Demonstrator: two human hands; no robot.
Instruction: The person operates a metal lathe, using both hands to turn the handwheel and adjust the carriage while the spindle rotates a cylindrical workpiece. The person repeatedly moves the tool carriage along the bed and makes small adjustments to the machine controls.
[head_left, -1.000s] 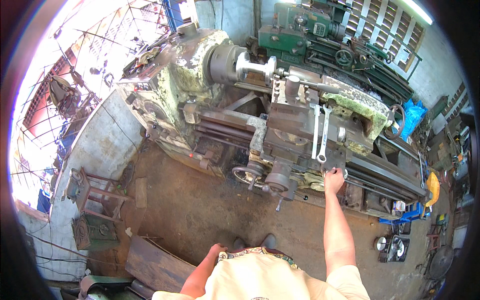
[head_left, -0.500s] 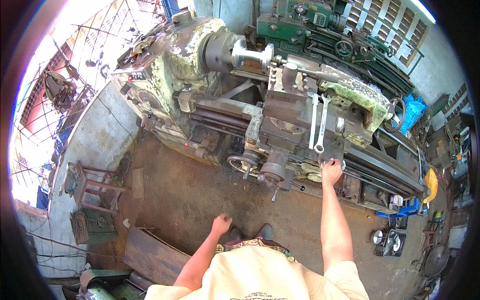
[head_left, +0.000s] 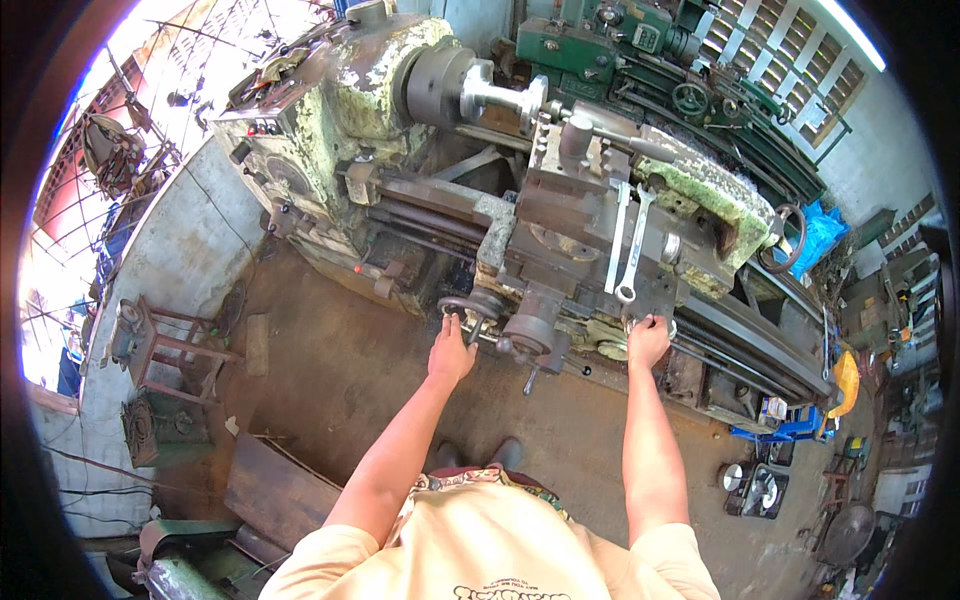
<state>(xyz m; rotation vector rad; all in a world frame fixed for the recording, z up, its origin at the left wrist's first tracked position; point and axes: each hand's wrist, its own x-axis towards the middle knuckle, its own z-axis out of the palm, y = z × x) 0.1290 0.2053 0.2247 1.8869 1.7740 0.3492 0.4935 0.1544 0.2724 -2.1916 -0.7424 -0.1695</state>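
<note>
On the near side of the handwheel (head_left: pixel 453 303), open floor (head_left: pixel 545 415) left passing room between the forearms (head_left: pixel 393 465). The left hand (head_left: pixel 453 352) blocked the handwheel's near edge; just right, a round housing (head_left: pixel 533 325) and lever (head_left: pixel 530 381) obstructed; beyond the handwheel, bed rails (head_left: pixel 428 212) barred the way.

A cream, short-sleeved T-shirt (head_left: pixel 470 540) bears dark lettering (head_left: pixel 512 592); patterned cloth (head_left: pixel 543 496) shows below its hem; the footwear (head_left: pixel 507 454) looks dark.

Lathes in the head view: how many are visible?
2: the worn, paint-chipped lathe directly in front of the person, and the green lathe behind it, near the back wall. Any beyond the fisheye's dark rim would be hidden.
</note>
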